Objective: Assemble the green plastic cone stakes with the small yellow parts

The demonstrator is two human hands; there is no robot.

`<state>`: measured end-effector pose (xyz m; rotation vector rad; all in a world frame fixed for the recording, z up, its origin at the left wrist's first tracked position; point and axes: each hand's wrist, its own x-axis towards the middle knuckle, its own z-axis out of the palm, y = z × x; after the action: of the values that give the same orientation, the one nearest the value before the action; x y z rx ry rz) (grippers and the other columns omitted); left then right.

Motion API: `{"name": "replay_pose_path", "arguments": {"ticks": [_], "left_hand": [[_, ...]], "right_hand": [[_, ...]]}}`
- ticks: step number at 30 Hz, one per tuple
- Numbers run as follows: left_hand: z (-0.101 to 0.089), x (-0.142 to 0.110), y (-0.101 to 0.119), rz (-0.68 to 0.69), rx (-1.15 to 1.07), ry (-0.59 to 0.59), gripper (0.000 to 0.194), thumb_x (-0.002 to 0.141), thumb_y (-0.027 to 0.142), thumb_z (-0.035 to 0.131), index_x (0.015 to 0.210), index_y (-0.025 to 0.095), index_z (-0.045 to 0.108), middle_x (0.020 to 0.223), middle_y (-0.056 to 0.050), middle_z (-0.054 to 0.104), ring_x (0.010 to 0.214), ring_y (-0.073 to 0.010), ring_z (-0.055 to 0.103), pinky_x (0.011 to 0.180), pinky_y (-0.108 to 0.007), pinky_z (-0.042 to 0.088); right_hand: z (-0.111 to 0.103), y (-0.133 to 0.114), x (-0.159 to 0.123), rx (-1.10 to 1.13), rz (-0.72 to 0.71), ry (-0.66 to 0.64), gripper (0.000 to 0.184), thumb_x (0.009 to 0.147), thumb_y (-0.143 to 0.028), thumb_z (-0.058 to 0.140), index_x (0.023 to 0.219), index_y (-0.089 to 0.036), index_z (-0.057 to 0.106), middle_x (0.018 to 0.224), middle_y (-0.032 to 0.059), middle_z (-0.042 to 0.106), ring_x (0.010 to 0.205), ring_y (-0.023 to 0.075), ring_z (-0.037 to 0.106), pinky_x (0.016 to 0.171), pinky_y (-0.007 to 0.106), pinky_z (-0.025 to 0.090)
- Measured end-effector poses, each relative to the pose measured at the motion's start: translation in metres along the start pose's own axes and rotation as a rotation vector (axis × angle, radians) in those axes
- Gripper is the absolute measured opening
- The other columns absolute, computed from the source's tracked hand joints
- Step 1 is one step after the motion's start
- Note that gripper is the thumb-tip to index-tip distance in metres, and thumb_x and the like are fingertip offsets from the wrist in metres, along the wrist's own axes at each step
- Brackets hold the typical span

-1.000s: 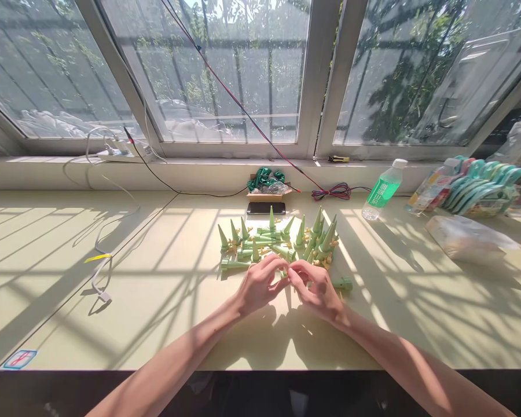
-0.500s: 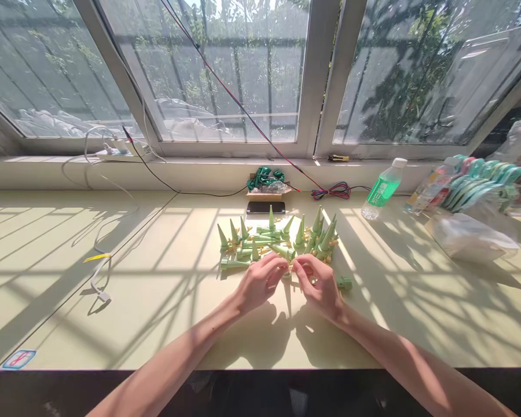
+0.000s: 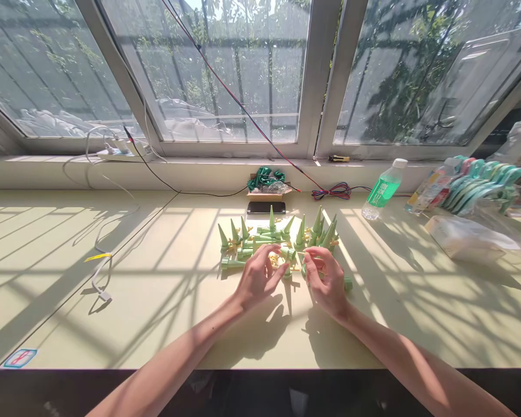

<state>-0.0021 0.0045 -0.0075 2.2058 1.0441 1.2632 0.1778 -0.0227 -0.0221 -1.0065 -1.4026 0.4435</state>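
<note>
Several pale-green plastic cones (image 3: 316, 220) stand and lie in a loose cluster on the table, with small yellow pieces (image 3: 274, 260) scattered among them. At the cluster's near edge is my left hand (image 3: 259, 273), its thumb and fingers apart, over the green parts. A green part (image 3: 287, 253) lies just past its fingertips. My right hand (image 3: 327, 281) is a little to the right, thumb and forefinger pinched on a small thin yellowish piece (image 3: 301, 252). Part of a green piece (image 3: 348, 282) shows beside that hand; the rest is hidden behind it.
A black phone (image 3: 266, 207) and a small box of green material (image 3: 267, 180) lie behind the cluster. To the right stand a green-labelled bottle (image 3: 382, 190) and a plastic bag (image 3: 473, 236). A white cable (image 3: 99, 272) crosses the table at left.
My two hands, close together before, have moved apart. My left fingers have opened, and my right hand has shifted right with the thin yellowish piece in its pinch.
</note>
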Motion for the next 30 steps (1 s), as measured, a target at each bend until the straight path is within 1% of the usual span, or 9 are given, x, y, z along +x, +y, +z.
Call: {"name": "replay_pose_path", "arguments": {"ticks": [3, 6, 8, 11, 14, 17, 22, 27, 30], "left_hand": [[0.001, -0.001, 0.001, -0.106, -0.032, -0.131, 0.033, 0.091, 0.028, 0.063, 0.122, 0.018, 0.055, 0.113, -0.008, 0.065, 0.052, -0.0057, 0.048, 0.051, -0.022, 0.043], [0.002, -0.002, 0.001, -0.17, -0.048, -0.212, 0.033, 0.092, 0.032, 0.062, 0.121, 0.017, 0.058, 0.103, -0.007, 0.066, 0.052, -0.0073, 0.046, 0.05, -0.023, 0.04], [0.003, -0.002, 0.0, -0.169, -0.055, -0.243, 0.028, 0.092, 0.032, 0.061, 0.115, 0.016, 0.06, 0.094, -0.005, 0.064, 0.053, -0.0081, 0.045, 0.05, -0.023, 0.038], [0.003, -0.001, 0.0, -0.148, -0.065, -0.293, 0.016, 0.093, 0.031, 0.059, 0.099, 0.016, 0.062, 0.088, -0.003, 0.06, 0.056, -0.0087, 0.045, 0.051, -0.023, 0.037], [0.003, 0.0, 0.001, -0.163, -0.064, -0.317, 0.017, 0.092, 0.03, 0.059, 0.085, 0.016, 0.06, 0.083, -0.002, 0.055, 0.059, -0.01, 0.045, 0.053, -0.023, 0.037], [0.002, 0.001, 0.002, -0.177, -0.087, -0.328, 0.021, 0.092, 0.032, 0.059, 0.08, 0.015, 0.058, 0.083, -0.002, 0.053, 0.062, -0.0111, 0.046, 0.055, -0.024, 0.039], [0.002, 0.001, 0.002, -0.194, -0.134, -0.372, 0.024, 0.092, 0.036, 0.061, 0.079, 0.016, 0.061, 0.08, -0.002, 0.054, 0.064, -0.0119, 0.047, 0.056, -0.023, 0.039], [0.001, 0.003, 0.005, -0.194, -0.146, -0.4, 0.022, 0.092, 0.034, 0.06, 0.081, 0.015, 0.062, 0.077, -0.001, 0.054, 0.061, -0.0105, 0.044, 0.053, -0.022, 0.038], [0.0, 0.004, 0.008, -0.174, -0.186, -0.404, 0.025, 0.093, 0.035, 0.057, 0.082, 0.014, 0.063, 0.075, -0.001, 0.054, 0.058, -0.0095, 0.043, 0.05, -0.022, 0.036]], "right_hand": [[0.0, 0.002, -0.001, -0.003, -0.011, -0.012, 0.012, 0.097, -0.027, 0.057, 0.106, -0.021, 0.062, 0.089, 0.0052, 0.069, 0.063, 0.0158, 0.068, 0.047, 0.025, 0.054], [0.0, 0.002, -0.002, -0.023, -0.011, -0.028, 0.012, 0.097, -0.026, 0.057, 0.106, -0.021, 0.062, 0.09, 0.0055, 0.069, 0.064, 0.0156, 0.068, 0.047, 0.024, 0.054], [0.0, 0.001, -0.002, -0.046, -0.01, -0.026, 0.011, 0.097, -0.026, 0.057, 0.105, -0.021, 0.063, 0.09, 0.0053, 0.069, 0.065, 0.0157, 0.068, 0.048, 0.024, 0.054], [0.0, -0.002, -0.001, -0.065, -0.01, -0.031, 0.01, 0.097, -0.027, 0.057, 0.102, -0.021, 0.063, 0.087, 0.0047, 0.069, 0.065, 0.0156, 0.068, 0.05, 0.025, 0.055], [0.0, -0.005, 0.0, -0.066, -0.009, -0.049, 0.01, 0.097, -0.027, 0.057, 0.101, -0.021, 0.063, 0.086, 0.0039, 0.069, 0.064, 0.015, 0.067, 0.052, 0.025, 0.055], [0.001, -0.007, 0.001, -0.062, -0.01, -0.052, 0.009, 0.097, -0.026, 0.057, 0.1, -0.021, 0.063, 0.084, 0.0026, 0.068, 0.062, 0.014, 0.065, 0.054, 0.025, 0.055], [0.001, -0.008, 0.002, -0.055, 0.002, -0.062, 0.01, 0.097, -0.027, 0.057, 0.099, -0.02, 0.063, 0.084, 0.0023, 0.067, 0.061, 0.0137, 0.064, 0.054, 0.025, 0.055], [0.001, -0.009, 0.001, -0.057, -0.007, -0.072, 0.01, 0.097, -0.027, 0.056, 0.098, -0.019, 0.063, 0.085, 0.0028, 0.067, 0.065, 0.0146, 0.066, 0.058, 0.026, 0.056], [0.001, -0.009, 0.001, -0.056, -0.008, -0.079, 0.01, 0.097, -0.027, 0.056, 0.098, -0.019, 0.063, 0.085, 0.0028, 0.067, 0.064, 0.0143, 0.066, 0.057, 0.025, 0.055]]}}
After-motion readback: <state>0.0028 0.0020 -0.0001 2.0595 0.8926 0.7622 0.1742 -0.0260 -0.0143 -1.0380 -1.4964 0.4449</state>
